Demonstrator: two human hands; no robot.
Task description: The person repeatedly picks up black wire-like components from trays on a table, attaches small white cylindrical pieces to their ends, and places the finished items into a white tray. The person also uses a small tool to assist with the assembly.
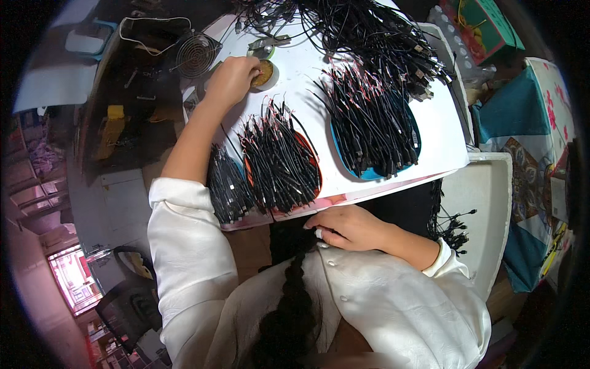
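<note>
My left hand (232, 80) is pinched closed over a small round tin (267, 75) of amber, waxy material. A thin black cable with a reddish wire end appears to be in its fingertips, mostly covered by the hand. My right hand (351, 226) rests low in front of my chest, just below the table's front edge. Its fingers are curled in next to a dark braid (294, 277), and what they hold, if anything, is hidden. Near the left forearm, an orange-rimmed tray (318, 178) is packed with black cables (279, 163) whose stripped pinkish wire ends point away from me.
A blue tray (337, 147) of similar cables stands right of centre on the white table (445, 144). A large tangle of black cables (369, 31) lies at the back. More cables (228, 190) lie at the left front. A round fan grille (196, 55) stands beyond the left edge.
</note>
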